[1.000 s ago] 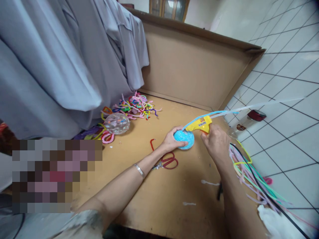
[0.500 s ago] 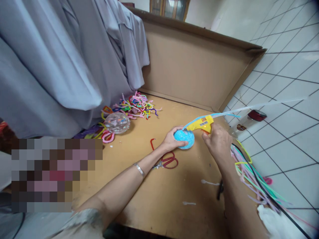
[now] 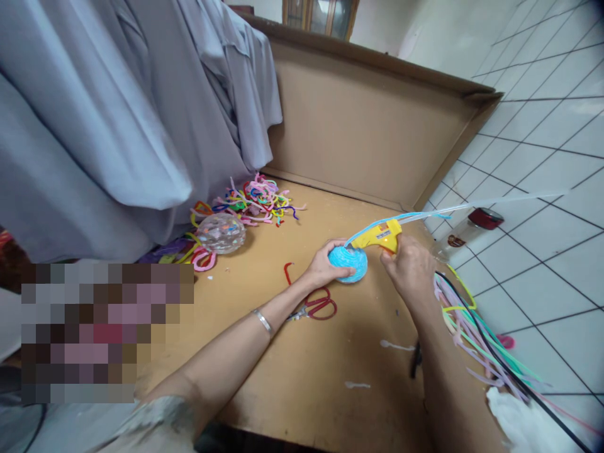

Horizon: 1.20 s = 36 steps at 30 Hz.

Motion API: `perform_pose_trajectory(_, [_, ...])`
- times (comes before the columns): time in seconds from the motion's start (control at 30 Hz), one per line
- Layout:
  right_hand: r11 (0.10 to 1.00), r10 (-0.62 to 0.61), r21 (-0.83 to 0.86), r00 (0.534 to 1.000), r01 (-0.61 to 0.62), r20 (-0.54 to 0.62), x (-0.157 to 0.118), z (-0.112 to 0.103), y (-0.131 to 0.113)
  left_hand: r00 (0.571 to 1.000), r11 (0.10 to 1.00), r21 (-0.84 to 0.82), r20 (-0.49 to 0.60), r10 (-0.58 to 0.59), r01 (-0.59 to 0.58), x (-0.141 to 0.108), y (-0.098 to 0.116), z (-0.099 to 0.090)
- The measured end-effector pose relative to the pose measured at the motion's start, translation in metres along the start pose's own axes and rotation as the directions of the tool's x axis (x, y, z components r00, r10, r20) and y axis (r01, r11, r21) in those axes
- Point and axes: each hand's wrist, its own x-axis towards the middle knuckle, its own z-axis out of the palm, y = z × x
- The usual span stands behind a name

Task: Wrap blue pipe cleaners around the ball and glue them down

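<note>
A round blue coil [image 3: 348, 264] of fuzzy stem is held in my left hand [image 3: 325, 264], its thumb lying over the coil's face. My right hand [image 3: 411, 267] is wrapped round a yellow glue gun [image 3: 380, 236], whose nozzle is at the coil's upper edge. A loose blue strand [image 3: 377, 223] runs from the coil above the gun to the right. A long clear glue stick [image 3: 476, 204] sticks out behind the gun. Red-handled scissors [image 3: 322, 304] lie on the table below my left wrist.
Colourful stem pieces [image 3: 262, 198] are heaped at the back left beside a clear ball [image 3: 221, 233]. A red-lidded jar [image 3: 485, 219], long pastel stems [image 3: 472, 333] and a black cord [image 3: 500, 358] are at the right. A cardboard panel [image 3: 353, 113] stands behind; grey cloth [image 3: 141, 113] hangs left.
The glue gun and my right hand have shifted very slightly left, and the glue stick's far end has dipped a little. My left hand still holds the coil in the same place.
</note>
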Motion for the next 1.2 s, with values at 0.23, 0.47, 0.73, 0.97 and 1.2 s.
perform_pose_trajectory(0.23, [0.999,0.035,0.002,0.999,-0.035,0.035,0.002,0.001,0.0,1.0,1.0,-0.002,-0.006,0.003,-0.003,0.001,0.0,0.0])
perform_pose_trajectory(0.47, [0.994,0.067,0.079,0.994,-0.073,0.081,0.007,0.006,0.008,1.0,1.0,-0.01,-0.005,-0.011,0.011,0.0,0.0,-0.001])
perform_pose_trajectory(0.73, [0.946,0.286,0.076,0.923,-0.314,0.259,0.017,0.033,0.038,0.997,0.997,-0.022,-0.036,-0.07,0.069,0.0,-0.001,-0.001])
perform_pose_trajectory(0.97, [0.908,0.399,-0.047,0.824,-0.417,0.402,0.009,0.069,0.054,0.998,0.998,-0.01,-0.035,-0.057,0.056,-0.002,0.003,-0.002])
perform_pose_trajectory(1.2, [0.953,0.301,-0.12,0.831,-0.278,0.468,-0.003,0.087,0.055,1.0,0.999,0.028,0.001,0.026,-0.026,-0.001,0.002,-0.002])
